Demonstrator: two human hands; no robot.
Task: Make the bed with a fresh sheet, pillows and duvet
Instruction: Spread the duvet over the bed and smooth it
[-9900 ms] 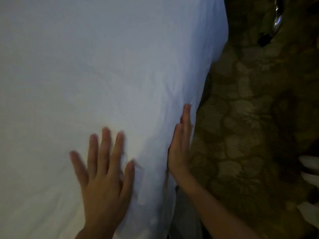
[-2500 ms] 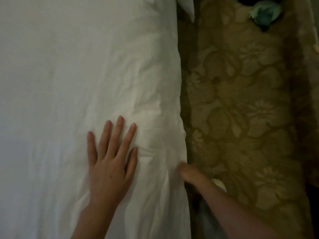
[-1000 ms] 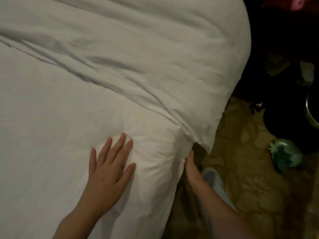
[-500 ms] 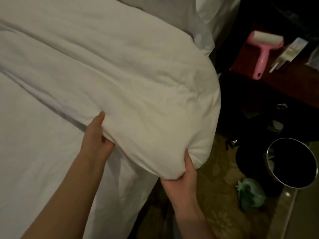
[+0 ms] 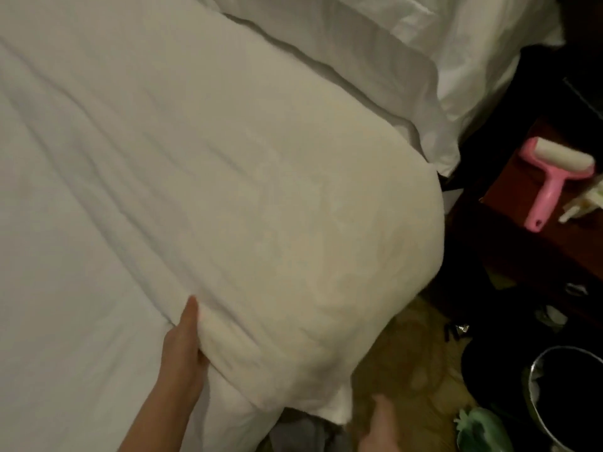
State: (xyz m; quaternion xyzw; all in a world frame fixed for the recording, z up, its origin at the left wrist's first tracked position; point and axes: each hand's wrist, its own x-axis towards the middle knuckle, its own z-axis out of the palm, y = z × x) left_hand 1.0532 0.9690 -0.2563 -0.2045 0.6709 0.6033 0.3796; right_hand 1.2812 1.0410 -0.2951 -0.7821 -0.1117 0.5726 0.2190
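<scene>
At the bottom edge, the right hand (image 5: 380, 425) is seen blurred and partly cut off; whether it is curled cannot be told. The left hand (image 5: 183, 347) is clamped on a fold of the white duvet (image 5: 261, 207), its fingers hidden beneath. The duvet is spread over the bed, bulging past its edge. Beyond it a pillow (image 5: 408, 53) is partly seen.

A bedroom: a white-covered bed (image 5: 195, 141), a dark red nightstand (image 5: 538, 230) and patterned carpet (image 5: 408, 363).
</scene>
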